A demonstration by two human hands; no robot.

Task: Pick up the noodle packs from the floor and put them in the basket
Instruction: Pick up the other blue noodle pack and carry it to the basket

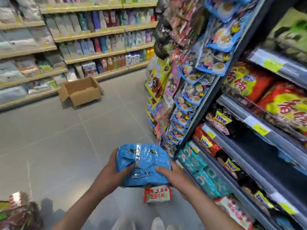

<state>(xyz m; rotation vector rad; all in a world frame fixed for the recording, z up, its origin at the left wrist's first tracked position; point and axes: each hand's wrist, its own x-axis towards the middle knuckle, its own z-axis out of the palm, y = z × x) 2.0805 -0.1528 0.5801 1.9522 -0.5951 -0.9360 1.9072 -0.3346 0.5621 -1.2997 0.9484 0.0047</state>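
Note:
A blue multi-pack of noodles (143, 165) is held up in front of me above the grey floor. My left hand (116, 170) grips its left side, thumb on top. My right hand (171, 175) grips its right side, thumb across the top. Below the blue pack, a red and white noodle pack (157, 195) lies on the floor, partly hidden by it. At the bottom left corner, several packs (18, 211) are piled together; whether they sit in a basket is hidden by blur.
A shelf unit (249, 146) full of noodle packs stands close on my right, with hanging snack bags (182, 100) on its end. An open cardboard box (80, 91) sits on the floor ahead. Shelves of goods (93, 34) line the far wall.

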